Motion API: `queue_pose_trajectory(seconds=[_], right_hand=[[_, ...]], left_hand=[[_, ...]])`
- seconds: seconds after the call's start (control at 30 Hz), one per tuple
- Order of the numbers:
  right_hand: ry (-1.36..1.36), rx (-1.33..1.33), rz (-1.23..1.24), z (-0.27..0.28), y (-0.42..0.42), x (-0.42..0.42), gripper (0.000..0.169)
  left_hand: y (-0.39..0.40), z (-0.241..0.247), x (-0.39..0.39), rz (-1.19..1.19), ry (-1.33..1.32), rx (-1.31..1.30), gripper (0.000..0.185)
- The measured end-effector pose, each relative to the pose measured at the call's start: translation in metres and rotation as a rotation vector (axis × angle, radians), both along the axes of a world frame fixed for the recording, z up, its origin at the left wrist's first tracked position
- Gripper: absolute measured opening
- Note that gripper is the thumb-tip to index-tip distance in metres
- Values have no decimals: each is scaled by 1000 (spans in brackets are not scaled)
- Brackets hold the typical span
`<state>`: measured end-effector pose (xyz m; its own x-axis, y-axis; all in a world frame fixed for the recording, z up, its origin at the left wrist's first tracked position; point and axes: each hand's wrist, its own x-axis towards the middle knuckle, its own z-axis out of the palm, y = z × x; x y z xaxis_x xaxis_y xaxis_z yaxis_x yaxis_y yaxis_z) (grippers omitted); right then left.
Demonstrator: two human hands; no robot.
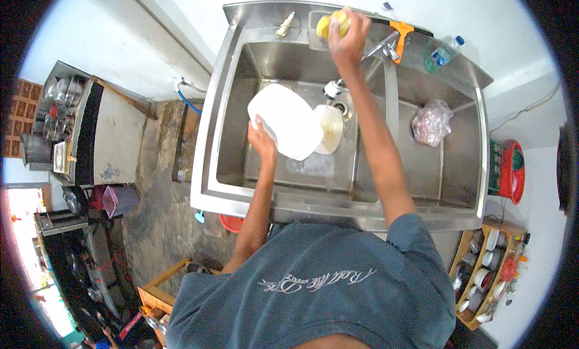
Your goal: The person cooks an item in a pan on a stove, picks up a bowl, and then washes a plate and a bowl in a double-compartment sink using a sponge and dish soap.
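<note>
My left hand [262, 138] grips the edge of a white, rounded-square dish [287, 122], held over the left basin of a steel double sink [239, 199]. Partly behind it, a second pale dish or lid [331, 127] lies in the basin beside the drain [340, 107]. At the sink's back ledge, my right hand [348, 34], slightly blurred, is closed on a yellow sponge [334, 24] above a clear shallow tray [314, 39]. The tap [334, 89] reaches over the left basin, close to my right forearm.
A knotted plastic bag [432, 122] sits in the right basin. Along the back ledge are a cream nozzle-like fitting [285, 24], an orange squeegee [400, 39] and a plastic bottle [444, 55]. Red and green baskets [513, 170] hang at the right, above a wooden dish rack [484, 276].
</note>
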<state>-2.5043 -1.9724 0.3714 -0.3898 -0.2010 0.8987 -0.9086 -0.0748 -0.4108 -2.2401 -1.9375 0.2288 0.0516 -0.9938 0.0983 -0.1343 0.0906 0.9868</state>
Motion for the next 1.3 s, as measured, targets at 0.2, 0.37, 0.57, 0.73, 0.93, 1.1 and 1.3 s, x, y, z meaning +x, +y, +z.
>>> queue_pose_trajectory(seconds=[0.2,0.37,0.57,0.73,0.93,1.1,1.3], right_hand=[[200,525,-230,-35,-19,-94,25],[-55,229,268,-77,68,44,13],[-557,733,453,-209,146,81,12],[-1144,601,543,-262,110,4,21],[-1961,114,1007,-297,52,-14,32],[-1625,516,857,-322,13,-13,32],[-656,1093,-44,-283,7,21,43]], left_hand=[[5,-9,-28,-138,78,243,37],[-18,-110,-42,-255,-84,241,33],[-28,-163,-121,-508,-83,517,32],[-24,-173,-144,-586,-72,536,32],[-11,-124,-103,-460,-396,225,34],[-22,-98,-80,-412,-435,219,37],[-31,-133,-60,-478,-232,296,43]])
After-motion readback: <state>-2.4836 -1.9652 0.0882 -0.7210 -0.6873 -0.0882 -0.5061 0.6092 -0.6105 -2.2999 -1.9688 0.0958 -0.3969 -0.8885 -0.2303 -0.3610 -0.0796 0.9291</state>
